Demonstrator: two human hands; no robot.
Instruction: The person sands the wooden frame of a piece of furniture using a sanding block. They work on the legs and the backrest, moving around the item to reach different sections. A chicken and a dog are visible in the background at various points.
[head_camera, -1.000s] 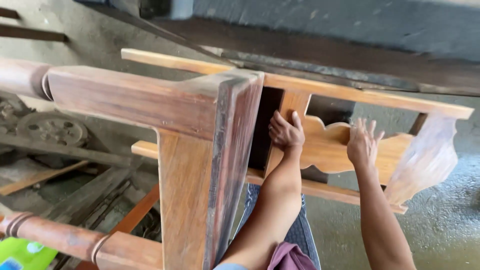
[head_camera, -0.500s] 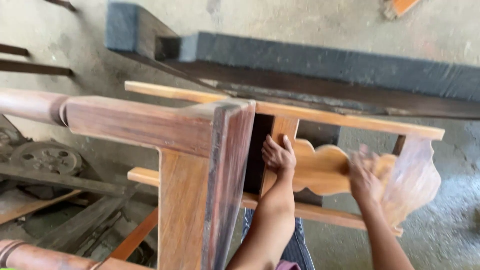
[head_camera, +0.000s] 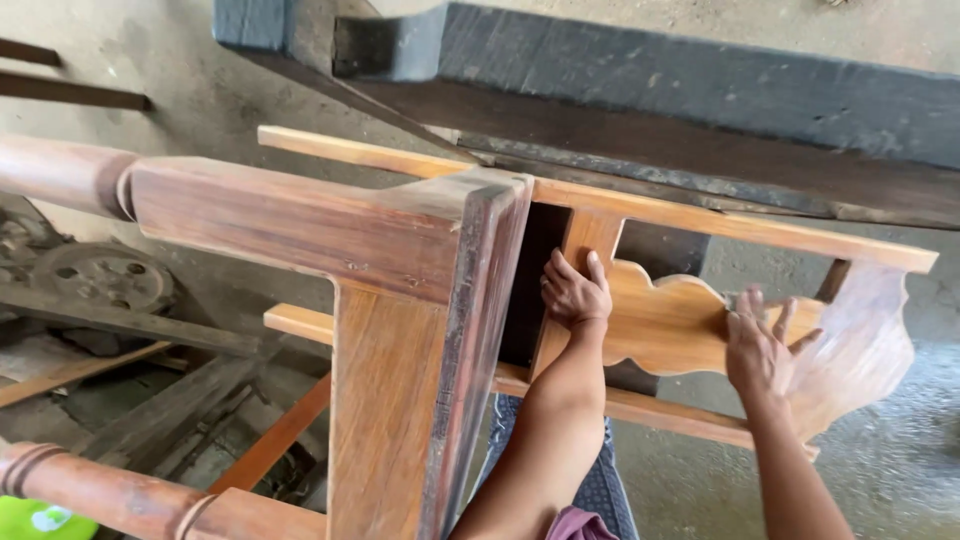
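Observation:
A light wooden frame lies on its side, with a carved, wavy-edged panel (head_camera: 665, 320) set between an upper rail (head_camera: 720, 225) and a lower rail (head_camera: 660, 405). My left hand (head_camera: 575, 295) rests flat on the panel's left upright, fingers pointing up and close together. My right hand (head_camera: 760, 345) lies palm-down on the right part of the carved panel with its fingers spread. I see nothing held in either hand; whatever may be under the right palm is hidden.
A thick reddish-brown furniture leg block (head_camera: 300, 220) with a turned end (head_camera: 60, 170) fills the left foreground. A dark heavy beam (head_camera: 650, 80) runs across the top. A metal pulley wheel (head_camera: 100, 278) and planks lie on the concrete floor at left. A green object (head_camera: 40, 520) shows at the bottom left corner.
My right hand has slid rightward and down along the carved panel and its fingers have spread. My left hand has stayed on the upright. The camera view has shifted slightly.

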